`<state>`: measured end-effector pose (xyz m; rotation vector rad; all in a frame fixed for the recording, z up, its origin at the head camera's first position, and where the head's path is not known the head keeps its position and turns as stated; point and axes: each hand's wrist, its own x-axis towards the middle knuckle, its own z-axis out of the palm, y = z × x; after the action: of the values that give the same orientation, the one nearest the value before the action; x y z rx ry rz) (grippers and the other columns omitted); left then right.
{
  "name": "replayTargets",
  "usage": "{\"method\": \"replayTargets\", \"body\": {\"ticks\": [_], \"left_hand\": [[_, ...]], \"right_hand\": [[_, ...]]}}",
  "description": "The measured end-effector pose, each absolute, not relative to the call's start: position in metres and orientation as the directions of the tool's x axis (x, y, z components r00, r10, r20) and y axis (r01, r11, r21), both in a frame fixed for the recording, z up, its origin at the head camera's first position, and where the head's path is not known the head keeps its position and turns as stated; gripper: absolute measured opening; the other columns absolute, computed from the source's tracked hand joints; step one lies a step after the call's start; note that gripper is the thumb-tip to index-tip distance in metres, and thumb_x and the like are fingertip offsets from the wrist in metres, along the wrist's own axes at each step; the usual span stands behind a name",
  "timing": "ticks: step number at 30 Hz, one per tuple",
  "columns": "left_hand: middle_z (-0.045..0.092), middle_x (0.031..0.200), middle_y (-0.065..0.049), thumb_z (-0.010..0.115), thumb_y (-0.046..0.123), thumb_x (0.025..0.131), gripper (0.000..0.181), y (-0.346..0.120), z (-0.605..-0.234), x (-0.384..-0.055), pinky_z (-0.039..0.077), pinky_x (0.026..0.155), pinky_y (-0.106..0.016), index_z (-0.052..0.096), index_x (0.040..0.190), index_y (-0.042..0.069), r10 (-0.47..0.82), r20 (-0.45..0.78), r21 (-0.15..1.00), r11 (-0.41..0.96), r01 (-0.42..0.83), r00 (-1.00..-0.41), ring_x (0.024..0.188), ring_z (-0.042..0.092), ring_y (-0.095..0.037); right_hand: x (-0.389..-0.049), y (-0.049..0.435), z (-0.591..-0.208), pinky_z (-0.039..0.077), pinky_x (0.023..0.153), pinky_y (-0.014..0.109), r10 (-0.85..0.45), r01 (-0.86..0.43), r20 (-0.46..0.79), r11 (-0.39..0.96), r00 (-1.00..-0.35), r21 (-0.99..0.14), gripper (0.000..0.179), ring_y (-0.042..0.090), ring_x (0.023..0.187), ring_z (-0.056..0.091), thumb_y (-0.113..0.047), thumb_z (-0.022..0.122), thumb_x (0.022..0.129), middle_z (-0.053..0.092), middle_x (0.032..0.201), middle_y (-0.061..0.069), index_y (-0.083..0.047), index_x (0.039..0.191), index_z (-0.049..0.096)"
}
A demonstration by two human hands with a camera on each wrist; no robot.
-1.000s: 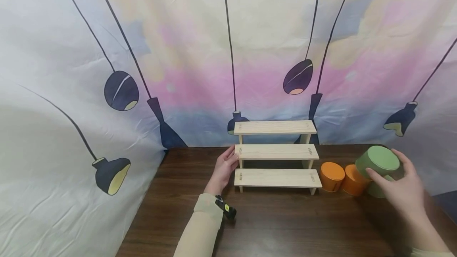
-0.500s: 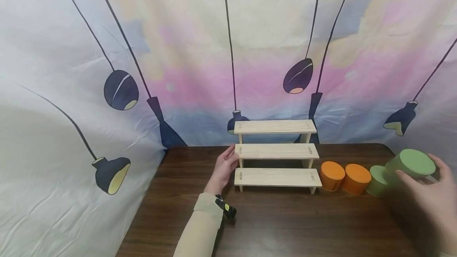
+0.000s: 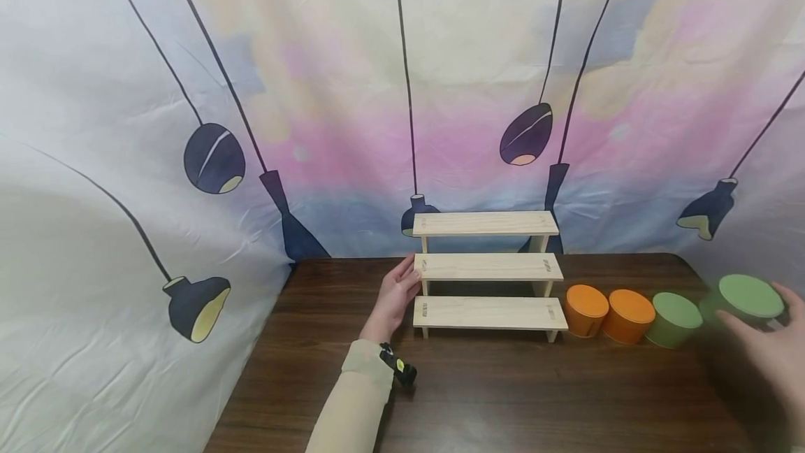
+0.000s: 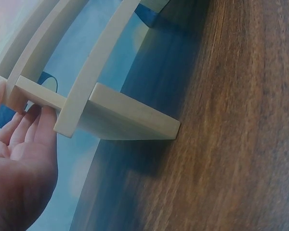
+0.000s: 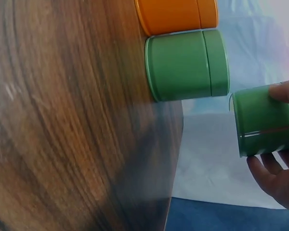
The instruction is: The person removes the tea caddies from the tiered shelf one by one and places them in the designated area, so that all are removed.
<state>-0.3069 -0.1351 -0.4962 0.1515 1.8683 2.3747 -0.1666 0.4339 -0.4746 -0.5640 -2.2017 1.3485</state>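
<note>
A three-tier wooden step rack (image 3: pixel 488 267) stands on the dark wooden table. My left hand (image 3: pixel 393 297) grips its left end at the middle tier, thumb above the board and fingers below, as the left wrist view shows of the hand (image 4: pixel 31 159). At the far right, my right hand (image 3: pixel 775 348) holds a round green tin (image 3: pixel 750 296) by its sides. In the right wrist view this tin (image 5: pixel 261 118) is raised off the table, with thumb and fingers on opposite sides. Beside it, a second lidded green tin (image 3: pixel 676 319) stands upright on the tabletop.
Two orange tins (image 3: pixel 586 310) stand in a row between the rack and the standing green tin. The table (image 3: pixel 503 397) runs toward me in front of them. Behind it hangs a cloth backdrop (image 3: pixel 352 103) printed with lamps.
My right hand has carried the green tin to the right and slightly down, past the standing green tin, which now shows fully. My left hand and the rack stay put.
</note>
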Motion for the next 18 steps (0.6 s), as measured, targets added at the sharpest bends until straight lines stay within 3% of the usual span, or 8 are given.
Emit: {"method": "replayTargets", "body": {"ticks": [4, 8, 10, 12, 15, 16, 18], "left_hand": [[0.036, 0.171, -0.015, 0.057, 0.01, 0.112, 0.061, -0.135, -0.496, -0.307, 0.034, 0.125, -0.045, 0.033, 0.168, 0.006, 0.152, 0.003, 0.971, -0.238, -0.033, -0.988, 0.154, 0.04, -0.029], [0.036, 0.171, -0.016, 0.056, 0.01, 0.112, 0.061, -0.135, -0.496, -0.308, 0.034, 0.125, -0.046, 0.033, 0.168, 0.007, 0.154, 0.004, 0.971, -0.238, -0.033, -0.988, 0.154, 0.04, -0.029], [0.036, 0.171, -0.015, 0.056, 0.011, 0.112, 0.061, -0.135, -0.496, -0.308, 0.034, 0.125, -0.045, 0.033, 0.168, 0.007, 0.156, 0.005, 0.971, -0.238, -0.033, -0.988, 0.154, 0.04, -0.029], [0.036, 0.171, -0.016, 0.056, 0.011, 0.112, 0.061, -0.135, -0.496, -0.308, 0.034, 0.125, -0.046, 0.033, 0.168, 0.007, 0.157, 0.008, 0.971, -0.236, -0.029, -0.988, 0.155, 0.04, -0.029], [0.035, 0.171, -0.016, 0.056, 0.011, 0.112, 0.061, -0.135, -0.495, -0.308, 0.034, 0.125, -0.046, 0.032, 0.168, 0.007, 0.156, 0.01, 0.971, -0.236, -0.027, -0.988, 0.155, 0.039, -0.029], [0.035, 0.171, -0.016, 0.056, 0.011, 0.112, 0.061, -0.134, -0.495, -0.308, 0.034, 0.125, -0.046, 0.033, 0.168, 0.007, 0.155, 0.008, 0.971, -0.236, -0.029, -0.988, 0.155, 0.039, -0.029], [0.035, 0.171, -0.016, 0.056, 0.011, 0.112, 0.061, -0.134, -0.495, -0.308, 0.034, 0.125, -0.046, 0.033, 0.168, 0.007, 0.156, 0.007, 0.971, -0.237, -0.031, -0.988, 0.155, 0.039, -0.029]], "right_hand": [[-0.168, 0.438, -0.48, 0.027, 0.101, -0.003, 0.572, 0.099, 0.196, 0.443, -0.796, -0.891, 0.091, 0.018, 0.158, 0.021, -0.015, 0.066, 0.102, 0.014, 0.172, 0.024, -0.018, 0.173, 0.009], [-0.169, 0.445, -0.484, 0.021, 0.123, 0.018, 0.555, 0.116, 0.194, 0.475, -0.809, -0.872, 0.089, 0.032, 0.161, 0.015, -0.016, 0.064, 0.103, 0.011, 0.173, 0.03, -0.007, 0.172, 0.008], [-0.171, 0.449, -0.487, 0.023, 0.122, 0.018, 0.54, 0.118, 0.206, 0.505, -0.816, -0.855, 0.088, 0.027, 0.155, 0.03, -0.016, 0.065, 0.103, 0.023, 0.168, 0.029, -0.001, 0.171, 0.011], [-0.172, 0.453, -0.489, 0.036, 0.109, 0.016, 0.517, 0.12, 0.219, 0.544, -0.827, -0.831, 0.086, 0.009, 0.134, 0.046, -0.015, 0.068, 0.102, 0.04, 0.154, 0.024, 0.004, 0.168, 0.018], [-0.174, 0.461, -0.493, 0.037, 0.079, 0.014, 0.471, 0.126, 0.222, 0.6, -0.854, -0.79, 0.085, -0.011, 0.1, 0.034, -0.017, 0.074, 0.099, 0.048, 0.135, 0.022, 0.01, 0.163, 0.025], [-0.175, 0.463, -0.494, 0.036, 0.076, 0.015, 0.453, 0.123, 0.223, 0.616, -0.863, -0.778, 0.084, -0.011, 0.095, 0.034, -0.016, 0.075, 0.098, 0.048, 0.131, 0.027, 0.012, 0.161, 0.026], [-0.176, 0.465, -0.496, 0.035, 0.069, 0.015, 0.432, 0.14, 0.199, 0.635, -0.88, -0.76, 0.087, 0.002, 0.094, 0.042, -0.017, 0.076, 0.099, 0.041, 0.137, 0.042, 0.015, 0.16, 0.024]]}}
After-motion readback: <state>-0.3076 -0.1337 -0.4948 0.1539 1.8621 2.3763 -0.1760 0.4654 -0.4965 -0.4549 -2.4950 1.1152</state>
